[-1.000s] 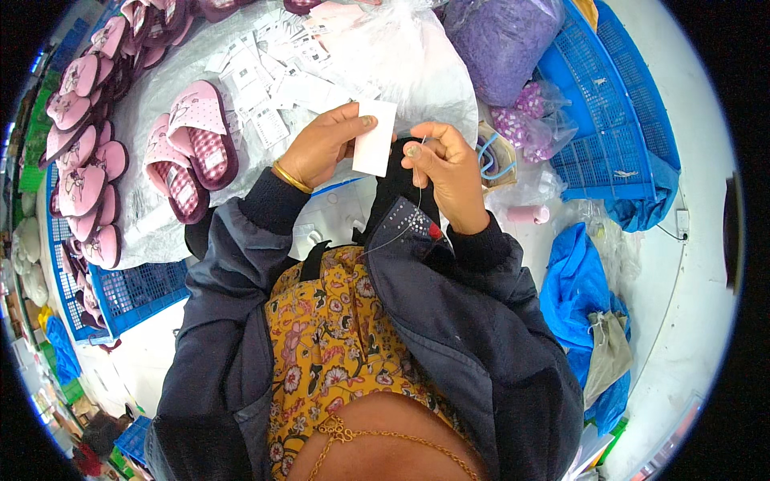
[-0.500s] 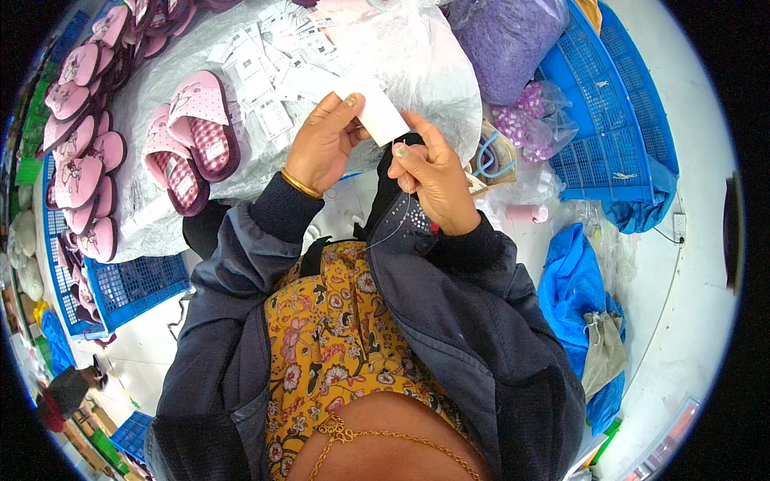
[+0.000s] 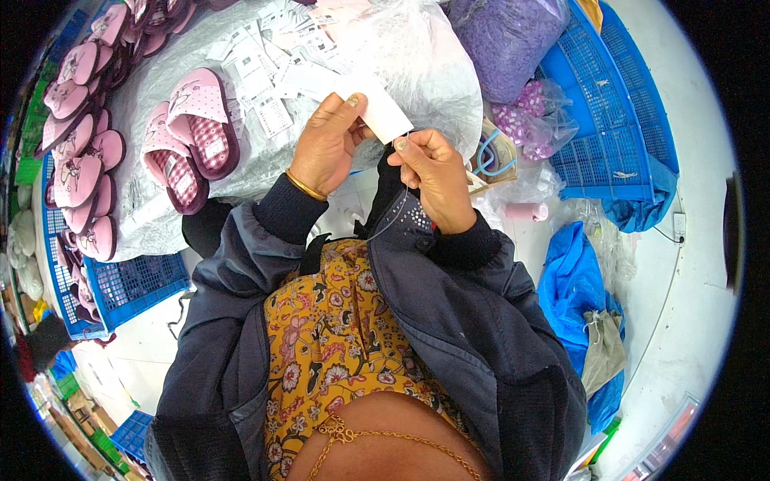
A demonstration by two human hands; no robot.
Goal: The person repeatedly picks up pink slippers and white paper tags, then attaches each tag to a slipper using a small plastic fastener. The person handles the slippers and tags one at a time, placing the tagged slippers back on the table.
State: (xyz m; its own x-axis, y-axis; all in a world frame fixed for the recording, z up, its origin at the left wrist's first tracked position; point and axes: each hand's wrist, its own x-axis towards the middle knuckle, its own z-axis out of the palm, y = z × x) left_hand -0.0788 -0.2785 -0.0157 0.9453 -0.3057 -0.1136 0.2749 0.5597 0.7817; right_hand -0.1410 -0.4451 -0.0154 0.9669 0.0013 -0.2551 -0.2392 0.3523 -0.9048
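Observation:
My left hand (image 3: 327, 144) pinches a blank white card (image 3: 386, 116) between thumb and fingers, above the near edge of the plastic-covered work surface. At the card's lower right corner, my right hand (image 3: 433, 172) closes its thumb and fingertips on a thin pale thread (image 3: 387, 226). The thread hangs from there toward my jacket; whether a needle is in the fingers is too small to tell. A pair of pink slippers (image 3: 200, 104) with checked insoles lies left of my hands. Loose printed white tags (image 3: 255, 72) are scattered beyond the card.
Many pink slippers (image 3: 80, 178) are stacked at the left, over a blue crate (image 3: 140, 282). To the right stand a purple-filled bag (image 3: 509, 48), blue crates (image 3: 597, 120), a small box (image 3: 501, 152) with blue cord, a pink roll (image 3: 527, 212) and a blue sheet (image 3: 565, 276).
My right hand has drawn slightly down, its fingers now more curled at the card's corner. My left hand and the card have shifted a little to the right. A dark shape has moved at the far left.

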